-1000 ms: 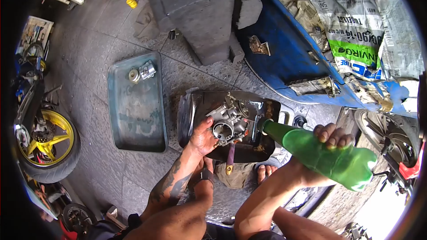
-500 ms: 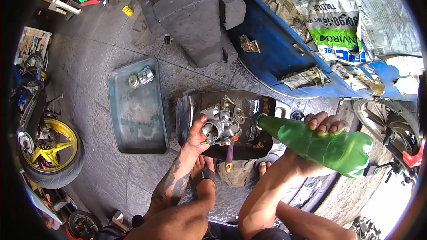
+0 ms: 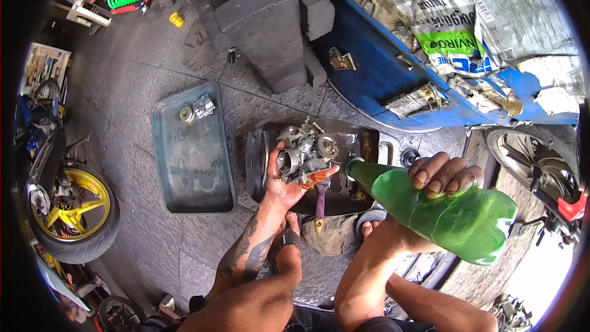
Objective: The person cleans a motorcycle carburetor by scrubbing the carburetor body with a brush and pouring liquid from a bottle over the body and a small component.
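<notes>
A purple-handled tool (image 3: 320, 201) lies across the near rim of a dark metal pan (image 3: 347, 203) on the grey tiled floor (image 3: 147, 233). Over the pan, the left hand (image 3: 283, 193) cradles a silver metal carburetor (image 3: 305, 155) from beneath, with its open throat toward the left. The right hand (image 3: 447, 175) grips a translucent green plastic bottle (image 3: 430, 212) lying almost level. The bottle's mouth has come closer to the carburetor and is now just beside its round side part; whether liquid is flowing I cannot tell. Farther left, a blue-grey rectangular tray (image 3: 193, 178) holds small silver metal parts (image 3: 200, 107) near its far end. Beyond stands a grey angular block (image 3: 264, 31).
</notes>
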Available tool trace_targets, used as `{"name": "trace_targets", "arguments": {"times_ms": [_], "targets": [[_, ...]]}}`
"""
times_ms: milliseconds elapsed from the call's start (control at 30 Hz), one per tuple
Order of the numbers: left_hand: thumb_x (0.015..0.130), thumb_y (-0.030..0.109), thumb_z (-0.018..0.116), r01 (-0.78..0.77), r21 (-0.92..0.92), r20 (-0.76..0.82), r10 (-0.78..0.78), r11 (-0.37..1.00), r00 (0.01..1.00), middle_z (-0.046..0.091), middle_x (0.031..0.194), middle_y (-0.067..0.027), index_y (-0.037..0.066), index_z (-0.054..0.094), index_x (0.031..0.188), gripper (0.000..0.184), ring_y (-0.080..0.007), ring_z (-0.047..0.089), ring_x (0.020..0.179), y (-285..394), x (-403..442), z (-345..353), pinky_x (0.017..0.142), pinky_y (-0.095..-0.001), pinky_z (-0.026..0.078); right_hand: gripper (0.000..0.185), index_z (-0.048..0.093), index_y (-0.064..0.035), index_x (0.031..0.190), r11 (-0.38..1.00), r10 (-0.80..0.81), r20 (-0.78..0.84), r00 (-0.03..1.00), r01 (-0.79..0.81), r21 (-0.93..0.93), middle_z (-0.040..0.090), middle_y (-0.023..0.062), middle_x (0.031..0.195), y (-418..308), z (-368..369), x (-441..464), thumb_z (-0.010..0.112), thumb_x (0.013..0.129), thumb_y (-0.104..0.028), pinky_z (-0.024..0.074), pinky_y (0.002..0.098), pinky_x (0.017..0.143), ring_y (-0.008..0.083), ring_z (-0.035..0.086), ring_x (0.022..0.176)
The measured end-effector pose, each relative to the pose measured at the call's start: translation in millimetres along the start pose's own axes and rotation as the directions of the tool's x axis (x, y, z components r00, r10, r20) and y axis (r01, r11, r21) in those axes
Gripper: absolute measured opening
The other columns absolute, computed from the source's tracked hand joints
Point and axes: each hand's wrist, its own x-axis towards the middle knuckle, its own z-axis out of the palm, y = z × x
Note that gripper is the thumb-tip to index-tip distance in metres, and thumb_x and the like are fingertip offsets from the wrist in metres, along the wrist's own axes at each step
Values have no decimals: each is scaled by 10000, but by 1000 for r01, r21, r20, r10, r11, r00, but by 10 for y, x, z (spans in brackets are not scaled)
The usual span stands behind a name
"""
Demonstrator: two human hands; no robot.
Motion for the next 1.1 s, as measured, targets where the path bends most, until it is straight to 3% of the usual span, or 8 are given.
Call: {"name": "trace_targets", "arguments": {"times_ms": [167,333,400,433,600,700,833,1100], "targets": [[900,615,509,109,-303,166,-60,947,984,447,1450,-246,42,418,1456,804,-471,314,1402,-71,-92,-80,1137,-639,298,346,465,-57,838,996,-77,-2,997,77,-47,485,88,674,86,76,16,493,957,-381,454,338,616,233,513,639],[912,609,478,112,-354,199,-42,928,979,454,1422,-290,4,407,1452,814,-474,434,1322,-137,-164,-41,1130,-600,340,348,490,-54,863,995,-99,-14,995,98,-21,500,95,708,94,37,-48,483,961,-388,454,344,644,236,516,667],[912,605,486,109,-357,206,-36,928,978,456,1426,-280,-2,408,1449,814,-468,466,1291,-154,-177,16,1121,-594,357,353,529,-34,919,989,-80,-103,991,92,118,532,107,798,91,27,-72,487,959,-382,467,379,722,248,534,756],[911,603,489,106,-360,210,-31,927,977,457,1428,-275,-5,409,1447,814,-465,483,1276,-161,-184,55,1117,-591,365,371,549,-13,993,938,-18,-289,957,116,328,548,111,882,70,149,-100,497,957,-379,465,411,793,255,540,845],[901,573,540,94,-391,196,-17,915,981,453,1440,-257,-22,411,1438,811,-452,518,1247,-189,-207,149,1095,-563,413,402,546,-5,1011,978,-6,-258,966,60,202,554,110,902,75,120,-107,496,959,-400,467,408,783,252,550,857],[870,536,618,83,-453,209,15,888,978,453,1436,-257,-48,410,1423,830,-429,444,1325,-196,-204,163,1086,-531,444,403,534,-15,946,957,-33,-211,977,92,274,535,103,832,47,99,-101,487,959,-415,469,391,719,245,542,773],[815,528,705,119,-506,186,-26,854,982,467,1418,-256,-62,410,1412,889,-425,433,1337,-200,-235,100,1097,-523,438,379,486,-42,858,992,-76,-59,995,82,94,491,92,722,-9,90,-69,487,953,-408,443,366,636,230,499,656],[791,576,709,66,-495,132,0,866,991,523,1348,-275,-64,470,1362,890,-414,509,1272,-198,-243,-13,1091,-526,448,356,477,-57,834,994,-106,-15,994,106,39,486,90,683,9,135,-42,505,935,-397,426,349,618,238,497,631]]}}
